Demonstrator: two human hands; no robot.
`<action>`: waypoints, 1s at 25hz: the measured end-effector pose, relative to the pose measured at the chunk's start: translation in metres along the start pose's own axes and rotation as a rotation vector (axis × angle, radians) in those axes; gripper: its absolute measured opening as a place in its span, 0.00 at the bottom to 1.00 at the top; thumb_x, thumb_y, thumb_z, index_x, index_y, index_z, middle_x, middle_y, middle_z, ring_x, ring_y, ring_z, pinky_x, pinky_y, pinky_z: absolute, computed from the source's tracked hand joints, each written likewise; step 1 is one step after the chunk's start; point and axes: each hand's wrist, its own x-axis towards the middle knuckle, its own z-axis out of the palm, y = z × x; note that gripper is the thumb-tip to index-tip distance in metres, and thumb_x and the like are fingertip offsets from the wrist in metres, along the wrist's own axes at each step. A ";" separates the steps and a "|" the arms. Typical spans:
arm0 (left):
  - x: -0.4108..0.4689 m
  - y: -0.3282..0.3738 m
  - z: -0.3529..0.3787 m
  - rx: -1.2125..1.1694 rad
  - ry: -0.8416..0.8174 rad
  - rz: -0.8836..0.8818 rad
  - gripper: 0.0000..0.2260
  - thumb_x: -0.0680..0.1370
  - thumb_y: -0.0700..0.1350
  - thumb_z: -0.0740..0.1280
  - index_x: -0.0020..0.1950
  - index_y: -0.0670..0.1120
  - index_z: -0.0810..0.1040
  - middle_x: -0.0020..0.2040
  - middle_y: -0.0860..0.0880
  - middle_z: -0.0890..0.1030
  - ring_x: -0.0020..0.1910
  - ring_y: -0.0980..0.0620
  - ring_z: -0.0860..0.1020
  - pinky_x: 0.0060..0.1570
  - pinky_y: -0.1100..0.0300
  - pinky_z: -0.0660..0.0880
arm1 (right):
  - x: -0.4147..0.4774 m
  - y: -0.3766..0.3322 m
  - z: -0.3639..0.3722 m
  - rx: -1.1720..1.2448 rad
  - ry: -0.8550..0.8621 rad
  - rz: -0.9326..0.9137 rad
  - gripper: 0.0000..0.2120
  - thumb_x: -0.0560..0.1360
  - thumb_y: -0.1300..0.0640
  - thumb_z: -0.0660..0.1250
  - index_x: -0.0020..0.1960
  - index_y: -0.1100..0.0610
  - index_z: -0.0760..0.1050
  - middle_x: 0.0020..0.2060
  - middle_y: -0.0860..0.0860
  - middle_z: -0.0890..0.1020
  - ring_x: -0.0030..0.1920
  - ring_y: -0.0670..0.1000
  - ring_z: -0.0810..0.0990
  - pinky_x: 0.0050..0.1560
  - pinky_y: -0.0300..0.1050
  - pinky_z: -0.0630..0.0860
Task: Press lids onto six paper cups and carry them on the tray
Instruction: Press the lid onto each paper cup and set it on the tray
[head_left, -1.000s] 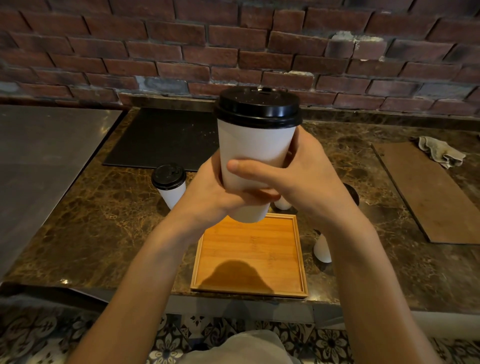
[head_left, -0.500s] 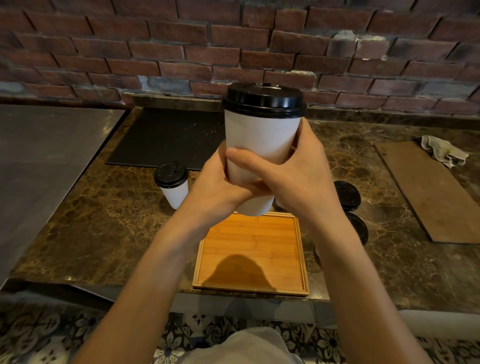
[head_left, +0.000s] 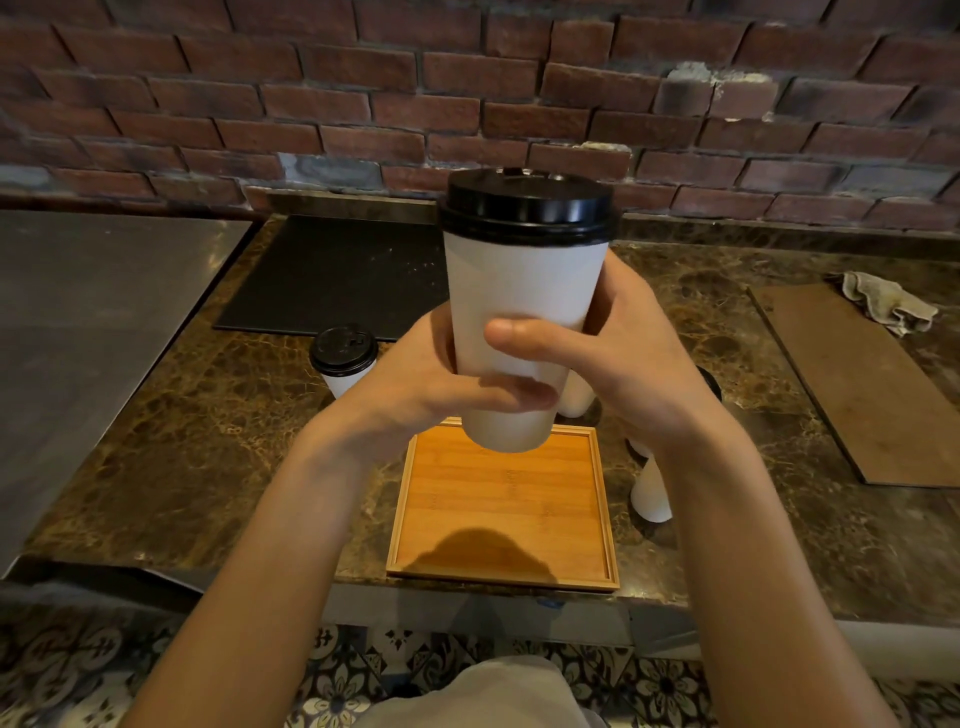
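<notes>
Both hands hold one white paper cup (head_left: 522, 312) upright in the air above the bamboo tray (head_left: 498, 519); a black lid (head_left: 529, 205) sits on its rim. My left hand (head_left: 415, 384) wraps its lower left side, my right hand (head_left: 618, 358) its right side with the thumb across the front. A second lidded cup (head_left: 344, 361) stands on the counter left of the tray. More white cups (head_left: 650, 491) stand right of the tray, mostly hidden behind my right arm. The tray holds nothing.
The tray lies at the marble counter's front edge (head_left: 208, 467). A black mat (head_left: 337, 275) lies at the back left, a brown board (head_left: 857, 384) with a crumpled cloth (head_left: 888, 304) at the right. A steel surface (head_left: 78, 322) adjoins on the left, and a brick wall stands behind.
The held cup has stayed between both hands, shifting only slightly. The black lids visible right of my right hand half a second ago are now almost hidden behind it.
</notes>
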 end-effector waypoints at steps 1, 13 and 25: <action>0.000 0.000 0.000 0.005 -0.018 -0.002 0.27 0.66 0.40 0.74 0.64 0.45 0.73 0.54 0.51 0.82 0.56 0.50 0.79 0.50 0.62 0.77 | -0.001 0.001 -0.001 0.002 -0.015 0.004 0.32 0.65 0.54 0.76 0.66 0.53 0.70 0.55 0.49 0.81 0.54 0.46 0.81 0.47 0.39 0.80; -0.004 -0.003 0.009 0.042 0.149 0.051 0.31 0.61 0.39 0.77 0.63 0.40 0.73 0.52 0.50 0.83 0.52 0.52 0.81 0.47 0.62 0.78 | -0.003 -0.005 0.008 -0.175 0.097 -0.019 0.34 0.64 0.45 0.78 0.66 0.50 0.70 0.55 0.44 0.79 0.55 0.43 0.79 0.51 0.46 0.81; 0.002 -0.012 0.021 0.166 0.388 0.101 0.23 0.69 0.31 0.72 0.57 0.52 0.72 0.45 0.62 0.81 0.47 0.69 0.79 0.41 0.76 0.74 | -0.005 0.004 0.032 -0.318 0.369 -0.039 0.40 0.63 0.40 0.77 0.69 0.51 0.67 0.58 0.44 0.77 0.59 0.46 0.76 0.55 0.52 0.78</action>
